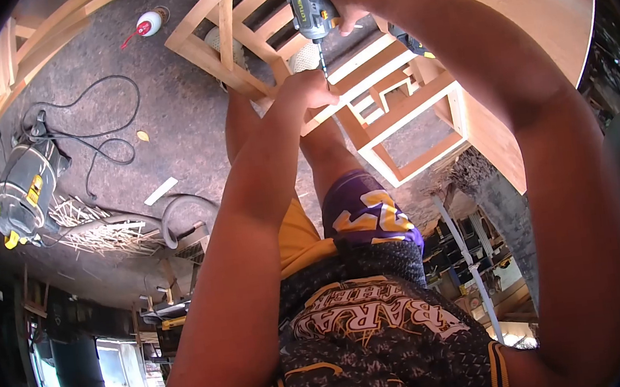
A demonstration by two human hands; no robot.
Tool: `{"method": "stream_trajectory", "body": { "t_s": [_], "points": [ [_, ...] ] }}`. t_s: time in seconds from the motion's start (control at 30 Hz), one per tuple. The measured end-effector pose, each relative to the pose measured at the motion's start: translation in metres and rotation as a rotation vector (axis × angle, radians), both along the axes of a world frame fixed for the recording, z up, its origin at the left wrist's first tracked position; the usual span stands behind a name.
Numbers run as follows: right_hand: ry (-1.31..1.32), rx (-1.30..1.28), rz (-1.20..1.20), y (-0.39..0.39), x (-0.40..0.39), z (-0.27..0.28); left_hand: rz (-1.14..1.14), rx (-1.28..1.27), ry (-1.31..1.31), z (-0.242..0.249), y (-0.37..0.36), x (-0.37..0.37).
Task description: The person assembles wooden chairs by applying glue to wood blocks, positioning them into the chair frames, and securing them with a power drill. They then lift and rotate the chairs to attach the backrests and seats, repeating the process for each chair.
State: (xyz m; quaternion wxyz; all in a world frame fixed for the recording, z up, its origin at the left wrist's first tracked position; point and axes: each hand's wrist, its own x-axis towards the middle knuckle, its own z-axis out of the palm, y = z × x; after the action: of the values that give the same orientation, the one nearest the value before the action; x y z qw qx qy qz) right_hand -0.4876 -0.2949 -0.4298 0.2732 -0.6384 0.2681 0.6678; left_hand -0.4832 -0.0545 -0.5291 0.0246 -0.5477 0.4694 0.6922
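Observation:
My right hand (347,1) is wrapped round the handle of a grey Lotus cordless drill (311,13). Its long bit (322,60) points down toward the wooden frame (372,70). Right by the bit's tip, my left hand (311,89) is closed, fingers together against the frame's edge; whatever they pinch is hidden. Pale bars form the frame, with openings between them. Behind my right forearm, a second black and yellow tool (408,38) is partly covered.
Another slatted wooden frame (221,33) lies beyond my feet. A large plywood panel (524,5) is at right. On the floor at left are a vacuum-like machine (26,189), its cord (127,107), a pile of thin sticks (98,227) and a white bottle with a red nozzle (149,24).

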Motion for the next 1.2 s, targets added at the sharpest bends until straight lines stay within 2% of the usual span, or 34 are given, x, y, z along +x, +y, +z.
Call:
{"method": "stream_trajectory", "body": {
  "t_s": [0.2, 0.3, 0.57, 0.63, 0.73, 0.97, 1.2],
  "points": [
    [-0.009, -0.011, 0.009, 0.004, -0.012, -0.004, 0.068, -0.073, 0.033, -0.013, 0.005, -0.002],
    [-0.023, -0.020, 0.005, 0.004, -0.017, -0.004, -0.008, 0.028, 0.112, -0.013, -0.002, 0.005],
    [-0.035, -0.053, -0.004, 0.004, -0.035, 0.000, 0.083, -0.110, 0.170, -0.032, 0.005, -0.002],
    [-0.036, -0.055, -0.004, 0.006, -0.040, -0.001, -0.040, 0.036, 0.216, -0.027, -0.002, 0.004],
    [-0.040, -0.060, -0.004, 0.008, -0.047, -0.003, -0.028, -0.027, 0.218, -0.028, -0.002, 0.004],
    [-0.054, -0.084, -0.001, 0.007, -0.056, -0.001, -0.081, 0.003, 0.277, -0.027, -0.005, 0.003],
    [-0.071, -0.094, 0.014, 0.012, -0.058, -0.003, -0.037, 0.042, 0.222, -0.029, -0.003, 0.001]
  ]
}}
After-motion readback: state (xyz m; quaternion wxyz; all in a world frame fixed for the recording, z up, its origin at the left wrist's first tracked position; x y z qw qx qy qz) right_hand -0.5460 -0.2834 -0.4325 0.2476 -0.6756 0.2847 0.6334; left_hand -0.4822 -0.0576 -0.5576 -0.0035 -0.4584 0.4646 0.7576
